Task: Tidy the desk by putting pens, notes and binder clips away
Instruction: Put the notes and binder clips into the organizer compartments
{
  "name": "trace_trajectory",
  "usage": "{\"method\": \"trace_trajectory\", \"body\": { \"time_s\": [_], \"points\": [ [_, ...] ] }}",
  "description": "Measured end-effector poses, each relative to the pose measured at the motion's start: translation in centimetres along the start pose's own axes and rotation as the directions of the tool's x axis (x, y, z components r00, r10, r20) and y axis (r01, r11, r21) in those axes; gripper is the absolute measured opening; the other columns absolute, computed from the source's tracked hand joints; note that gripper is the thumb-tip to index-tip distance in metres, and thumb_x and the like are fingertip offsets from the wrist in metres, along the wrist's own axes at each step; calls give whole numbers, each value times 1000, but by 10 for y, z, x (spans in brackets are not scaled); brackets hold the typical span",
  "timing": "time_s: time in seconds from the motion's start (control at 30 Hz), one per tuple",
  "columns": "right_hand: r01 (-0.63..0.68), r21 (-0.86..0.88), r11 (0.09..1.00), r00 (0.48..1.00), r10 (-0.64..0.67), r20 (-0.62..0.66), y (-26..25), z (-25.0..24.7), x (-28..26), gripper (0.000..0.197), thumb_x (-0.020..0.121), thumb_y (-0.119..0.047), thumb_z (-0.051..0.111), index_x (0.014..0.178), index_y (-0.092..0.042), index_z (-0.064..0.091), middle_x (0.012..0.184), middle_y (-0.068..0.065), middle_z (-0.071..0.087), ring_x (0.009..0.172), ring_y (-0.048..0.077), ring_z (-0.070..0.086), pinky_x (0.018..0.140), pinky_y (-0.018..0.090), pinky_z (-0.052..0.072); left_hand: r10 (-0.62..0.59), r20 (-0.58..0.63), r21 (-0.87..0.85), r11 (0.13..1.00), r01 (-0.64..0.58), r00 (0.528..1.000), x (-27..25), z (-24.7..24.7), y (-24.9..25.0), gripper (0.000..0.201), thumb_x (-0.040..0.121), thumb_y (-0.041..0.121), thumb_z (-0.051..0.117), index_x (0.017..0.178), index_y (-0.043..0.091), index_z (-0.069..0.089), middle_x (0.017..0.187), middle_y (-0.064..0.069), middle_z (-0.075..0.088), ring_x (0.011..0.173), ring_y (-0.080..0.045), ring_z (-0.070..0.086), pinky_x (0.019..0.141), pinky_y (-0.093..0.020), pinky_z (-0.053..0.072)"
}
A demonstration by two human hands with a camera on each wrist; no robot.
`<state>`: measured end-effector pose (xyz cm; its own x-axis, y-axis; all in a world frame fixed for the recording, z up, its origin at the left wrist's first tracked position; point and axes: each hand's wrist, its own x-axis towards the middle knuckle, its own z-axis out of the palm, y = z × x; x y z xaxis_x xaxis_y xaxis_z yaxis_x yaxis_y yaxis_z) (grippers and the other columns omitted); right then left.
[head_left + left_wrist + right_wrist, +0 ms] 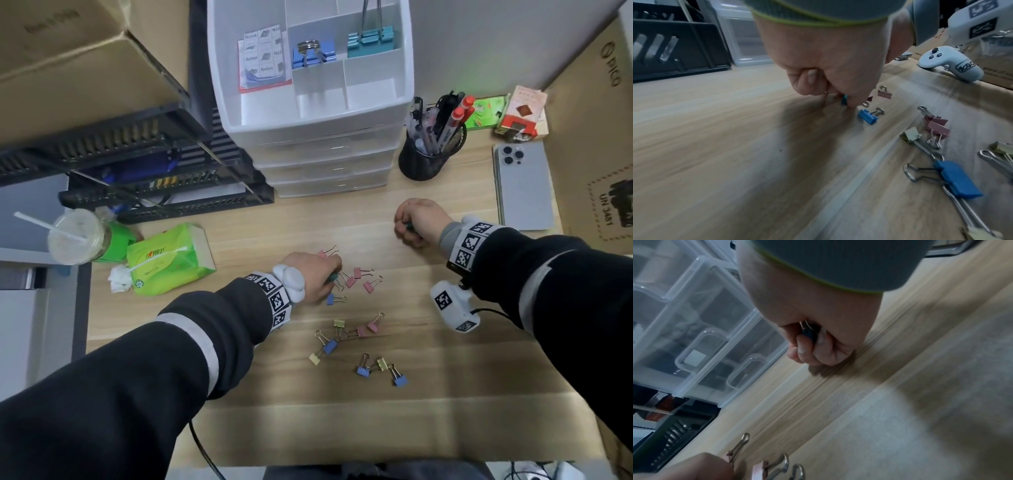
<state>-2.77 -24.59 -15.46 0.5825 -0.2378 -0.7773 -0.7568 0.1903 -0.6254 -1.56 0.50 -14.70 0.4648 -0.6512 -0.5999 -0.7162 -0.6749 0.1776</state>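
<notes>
Pale wood-grain laminate forms the desk [239, 377], on which small binder clips [356, 339] in pink, blue and yellow enamel with bent wire handles are scattered. At the upper edge of that scatter the left hand [315, 277] is lowered, its fingers curled together and pinched on a teal clip [844, 99], which is seen between the thumb and fingertips, against the wood. A blue clip [867, 116] lies just beside those fingertips, and pink ones are found close beyond them. Well apart, the right hand [419, 222] is closed into a fist; a dark clip [808, 333] with thin wire loops is enclosed by its curled fingers [823, 344]. Beyond both hands, a white plastic drawer unit [318, 137] holds larger blue and teal clips in its smooth top compartments.
</notes>
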Motion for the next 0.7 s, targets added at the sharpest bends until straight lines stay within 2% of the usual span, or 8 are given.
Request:
{"method": "trace_trajectory", "body": {
  "time_s": [0.07,0.13,0.27,0.33,0.4,0.5,0.6,0.7],
  "points": [
    [-44,10,999,999,44,23,0,2,0,24,81,2,30,67,-10,45,55,13,43,39,11,30,40,10,25,3,2,12,1000,-3,1000,0,-2,3,30,94,38,48,118,21,51,107,-6,67,91,-33,64,70,-30,42],
    [-142,-9,990,988,143,58,-2,2,-5,19,81,-5,34,65,-12,42,57,11,39,46,13,27,39,10,23,7,-22,9,1000,-7,1000,-2,-6,5,33,92,42,49,113,17,56,104,-6,68,88,-32,64,69,-31,46],
    [-219,27,975,964,212,159,3,9,-17,16,84,-15,40,69,-14,44,58,7,43,45,15,30,37,13,19,-26,-139,-109,994,11,990,-11,-18,7,39,89,47,53,113,17,58,100,-3,71,84,-29,65,69,-33,51],
    [-319,73,945,924,293,246,10,18,-27,18,87,-18,40,69,-15,44,59,6,45,42,14,35,35,13,22,-13,-209,-144,989,-18,978,-16,-33,12,34,88,45,57,105,16,55,92,-2,70,77,-29,62,64,-32,46],
    [-428,150,891,861,353,365,13,34,-40,20,91,-17,40,72,-15,44,61,8,50,41,16,44,37,15,32,6,-270,-152,987,-49,963,-18,-53,19,32,87,42,60,100,14,53,81,-2,63,69,-30,55,59,-32,41],
    [-442,204,874,809,289,512,4,57,-67,27,100,-20,33,82,-8,49,58,10,59,37,20,55,36,20,44,35,-326,-129,988,-81,945,-22,-80,31,29,87,38,62,100,12,55,79,-2,60,68,-29,51,59,-33,40],
    [-392,258,883,807,196,556,-5,67,-82,35,101,-24,30,79,-10,54,57,3,64,46,16,62,43,21,48,73,-319,-114,987,-114,945,-26,-92,36,27,86,34,61,103,12,58,93,-7,67,78,-30,58,65,-36,46],
    [-410,342,845,807,162,567,-11,67,-89,41,101,-26,33,76,-8,61,65,8,67,56,21,67,51,26,54,68,-340,-133,984,-119,938,-32,-96,39,27,84,29,61,104,10,57,98,-8,65,84,-30,59,70,-40,49]
  ]
}}
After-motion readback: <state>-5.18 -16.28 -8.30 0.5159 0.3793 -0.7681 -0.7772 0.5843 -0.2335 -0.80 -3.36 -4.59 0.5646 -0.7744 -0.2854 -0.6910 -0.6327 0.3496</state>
